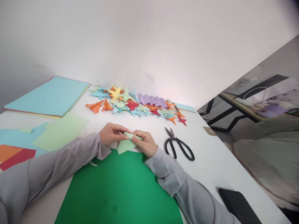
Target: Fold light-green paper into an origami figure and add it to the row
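Note:
Between my two hands is a light green folded paper (124, 146), held just above the far edge of a green sheet (123, 186). My left hand (112, 133) pinches its upper left part between thumb and fingers. On the other side, my right hand (146, 143) grips the paper with the thumb pressed on its front. Both thumbs meet near a small fold at the top. The fingers behind the paper are partly hidden.
Folded paper shapes (133, 104) in several colours lie along the wall. Black-handled scissors (174, 141) rest to the right, blades partly apart. A paper stack (51, 96) and loose coloured sheets (60, 130) lie left. A black flat object (238, 203) sits near the right edge.

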A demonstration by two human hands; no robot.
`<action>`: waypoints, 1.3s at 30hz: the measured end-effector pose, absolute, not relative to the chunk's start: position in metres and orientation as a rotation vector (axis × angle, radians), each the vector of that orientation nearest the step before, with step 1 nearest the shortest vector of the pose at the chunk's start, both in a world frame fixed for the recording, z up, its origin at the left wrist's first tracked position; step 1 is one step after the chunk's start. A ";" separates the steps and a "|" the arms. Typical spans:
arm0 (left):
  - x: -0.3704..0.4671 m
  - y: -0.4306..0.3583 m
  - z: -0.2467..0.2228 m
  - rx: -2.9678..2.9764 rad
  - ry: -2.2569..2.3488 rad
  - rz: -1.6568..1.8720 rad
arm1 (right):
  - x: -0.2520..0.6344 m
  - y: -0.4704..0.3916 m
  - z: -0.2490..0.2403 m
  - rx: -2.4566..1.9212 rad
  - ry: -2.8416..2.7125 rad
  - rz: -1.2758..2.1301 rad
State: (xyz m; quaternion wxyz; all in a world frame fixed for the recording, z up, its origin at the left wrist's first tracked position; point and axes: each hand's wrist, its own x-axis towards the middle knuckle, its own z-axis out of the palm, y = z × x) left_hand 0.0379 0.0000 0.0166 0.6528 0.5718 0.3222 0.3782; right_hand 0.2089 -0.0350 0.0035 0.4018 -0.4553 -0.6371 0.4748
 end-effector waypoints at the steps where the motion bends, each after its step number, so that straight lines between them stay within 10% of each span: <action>1: 0.038 0.000 0.017 1.298 0.732 0.859 | 0.209 -0.035 0.003 -1.152 -1.611 1.200; 39: 0.039 -0.002 0.009 1.402 0.613 0.854 | 0.207 -0.037 0.005 -1.118 -1.704 1.195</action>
